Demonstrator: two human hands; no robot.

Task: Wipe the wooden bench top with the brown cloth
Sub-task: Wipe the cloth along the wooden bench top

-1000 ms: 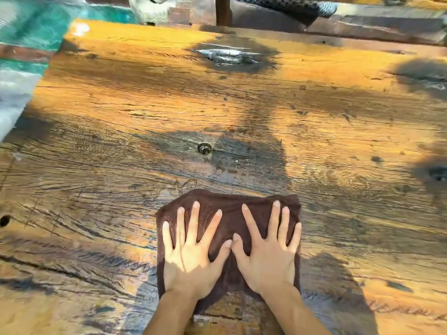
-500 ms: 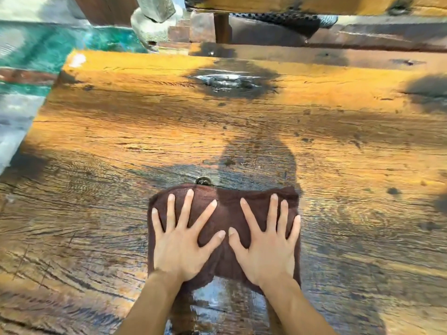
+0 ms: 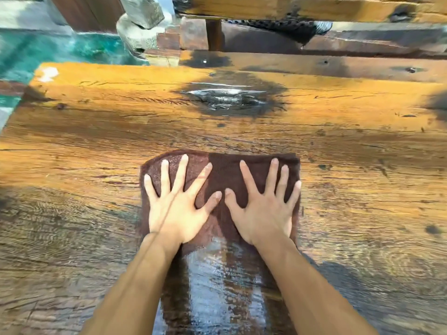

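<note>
the wooden bench top fills nearly the whole view, a broad weathered slab with heavy grain, cracks and dark knots, sunlit orange across its far half and shadowed nearer the person. a wet, glossy streak lies between the forearms just behind the cloth, which reads as the part already wiped. toward the far edge sits a dark patch holding a small shiny puddle, well apart from the cloth. beyond the left end there is turquoise water.

the brown cloth lies flat near the middle of the top. the left hand and the right hand press down on it side by side, palms flat, fingers fully spread, thumbs almost touching; neither grips anything.

risks from here, as i judge them: with no grasp, the cloth could bunch or slip out from under the palms if its leading edge catches a crack. the rough grain could snag fibres or give a splinter. leaning far over a wet surface could let the palms skid.
</note>
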